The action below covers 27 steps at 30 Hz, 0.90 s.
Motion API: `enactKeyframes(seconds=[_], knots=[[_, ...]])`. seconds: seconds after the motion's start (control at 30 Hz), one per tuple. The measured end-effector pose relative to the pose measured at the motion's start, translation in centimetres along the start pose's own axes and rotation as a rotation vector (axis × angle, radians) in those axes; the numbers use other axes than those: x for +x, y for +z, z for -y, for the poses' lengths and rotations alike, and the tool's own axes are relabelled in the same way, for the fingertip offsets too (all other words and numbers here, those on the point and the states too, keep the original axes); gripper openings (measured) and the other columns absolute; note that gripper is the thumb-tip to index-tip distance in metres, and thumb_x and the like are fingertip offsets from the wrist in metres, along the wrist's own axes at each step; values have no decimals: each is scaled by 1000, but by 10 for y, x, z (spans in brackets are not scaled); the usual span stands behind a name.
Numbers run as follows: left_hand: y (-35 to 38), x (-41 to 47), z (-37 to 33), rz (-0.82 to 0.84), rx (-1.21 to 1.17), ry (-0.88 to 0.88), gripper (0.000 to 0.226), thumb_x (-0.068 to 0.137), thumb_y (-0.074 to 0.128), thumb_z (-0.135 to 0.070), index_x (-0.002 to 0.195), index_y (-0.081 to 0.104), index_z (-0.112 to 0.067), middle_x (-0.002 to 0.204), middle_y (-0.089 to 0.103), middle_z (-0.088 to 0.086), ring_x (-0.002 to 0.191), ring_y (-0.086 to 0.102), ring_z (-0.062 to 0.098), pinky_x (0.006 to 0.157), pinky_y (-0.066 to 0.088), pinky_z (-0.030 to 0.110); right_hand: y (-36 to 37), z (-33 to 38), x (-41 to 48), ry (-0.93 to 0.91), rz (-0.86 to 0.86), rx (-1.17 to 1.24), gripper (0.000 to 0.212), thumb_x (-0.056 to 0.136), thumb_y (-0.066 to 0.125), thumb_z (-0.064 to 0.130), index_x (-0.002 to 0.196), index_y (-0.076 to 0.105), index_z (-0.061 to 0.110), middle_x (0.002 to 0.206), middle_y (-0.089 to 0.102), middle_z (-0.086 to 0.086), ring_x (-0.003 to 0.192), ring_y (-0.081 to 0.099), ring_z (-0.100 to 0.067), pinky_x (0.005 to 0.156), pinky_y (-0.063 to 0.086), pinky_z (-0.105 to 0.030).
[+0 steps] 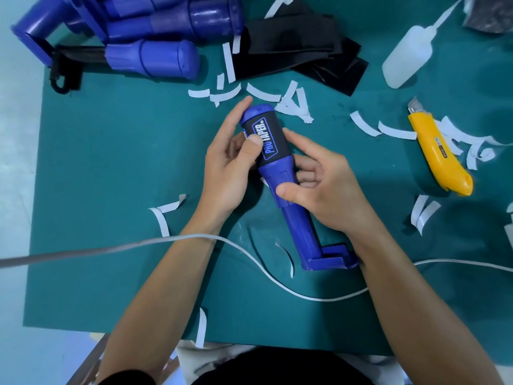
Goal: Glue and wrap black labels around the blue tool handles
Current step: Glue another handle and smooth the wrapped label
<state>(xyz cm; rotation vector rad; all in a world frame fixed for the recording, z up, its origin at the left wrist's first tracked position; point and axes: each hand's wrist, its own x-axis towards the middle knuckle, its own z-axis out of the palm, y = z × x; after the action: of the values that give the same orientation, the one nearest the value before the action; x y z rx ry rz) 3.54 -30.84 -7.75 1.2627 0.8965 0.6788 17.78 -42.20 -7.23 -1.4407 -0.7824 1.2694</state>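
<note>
A blue tool [298,218] lies slanted over the middle of the green mat, its handle pointing up and away. A black label [273,140] printed "PRO TAPER" is wrapped round the handle. My left hand [227,162] grips the handle from the left, thumb pressing on the label's edge. My right hand [319,184] holds the tool's neck just below the label, with its index finger along the label's right side. More black labels [299,56] lie in a loose pile at the back.
Several blue tools [155,31] are stacked at the back left. A white glue bottle [408,54] lies at the back right, a yellow utility knife [438,151] at the right. White backing strips [261,93] are scattered over the green mat [111,162]. A white cable [277,282] crosses my forearms.
</note>
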Motion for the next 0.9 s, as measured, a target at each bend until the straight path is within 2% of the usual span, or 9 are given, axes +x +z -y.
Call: enactKeyframes(seconds=[0.07, 0.17, 0.33, 0.43, 0.5, 0.63, 0.7, 0.8, 0.9], knots=[[-1, -2, -3, 58, -4, -3, 68, 92, 62, -14, 156, 43, -22, 111, 72, -2, 96, 64, 14, 85, 54, 29, -2, -1, 0, 0, 16, 11, 88, 76, 80, 15, 150, 43, 44, 114, 78, 1, 79, 60, -25, 73, 57, -29], [-7, -1, -5, 114, 15, 15, 76, 87, 65, -7, 158, 42, -23, 120, 73, 5, 105, 66, 20, 92, 55, 36, -3, -1, 1, 6, 33, 18, 88, 77, 80, 15, 151, 42, 44, 116, 77, 2, 79, 61, -23, 72, 56, -25], [-12, -1, -7, 151, -72, 24, 94, 84, 75, -8, 163, 26, -20, 118, 74, 12, 99, 71, 26, 90, 59, 39, -2, 6, -2, -8, 23, 12, 89, 78, 80, 5, 152, 44, 40, 114, 78, 1, 74, 63, -36, 72, 58, -30], [-14, -2, -8, 171, -148, 78, 97, 80, 87, -13, 159, 31, -16, 117, 74, 11, 98, 72, 24, 88, 59, 37, 0, 16, -8, -58, 0, -66, 91, 76, 81, 9, 155, 44, 36, 110, 76, -2, 70, 48, -38, 66, 51, -30], [-16, -4, -11, 172, -187, 126, 91, 77, 91, -24, 153, 41, -18, 116, 75, 7, 99, 71, 21, 89, 59, 35, 1, 25, -15, -110, -13, -181, 93, 75, 82, 15, 155, 43, 40, 116, 72, -5, 75, 45, -35, 74, 55, -31], [-13, -12, -14, 146, -222, 188, 80, 74, 90, -23, 145, 53, -16, 112, 76, 0, 94, 71, 12, 87, 59, 30, -8, 47, -26, -142, 36, -432, 94, 78, 75, 33, 155, 26, 58, 132, 66, 18, 97, 68, -8, 101, 54, -28], [-10, -16, -14, 72, -228, 186, 92, 72, 90, -20, 151, 44, -14, 110, 77, 0, 93, 71, 12, 87, 60, 32, -11, 54, -30, -143, 55, -664, 106, 77, 77, 35, 155, 12, 66, 132, 64, 19, 96, 69, -11, 93, 58, -37], [-5, -18, -7, -78, -218, 147, 92, 68, 92, -9, 148, 48, -13, 111, 77, 4, 94, 72, 16, 90, 60, 35, 0, 50, -39, -171, -45, -984, 120, 75, 81, 23, 160, 3, 55, 124, 57, 22, 59, 50, -16, 60, 52, -36], [-5, -12, -3, -159, -181, 103, 74, 71, 84, -2, 137, 55, -19, 104, 78, 4, 89, 73, 18, 85, 59, 32, 15, 39, -40, -225, -281, -1116, 98, 74, 81, 9, 159, 34, 25, 88, 61, 14, 56, 38, -20, 53, 38, -29]])
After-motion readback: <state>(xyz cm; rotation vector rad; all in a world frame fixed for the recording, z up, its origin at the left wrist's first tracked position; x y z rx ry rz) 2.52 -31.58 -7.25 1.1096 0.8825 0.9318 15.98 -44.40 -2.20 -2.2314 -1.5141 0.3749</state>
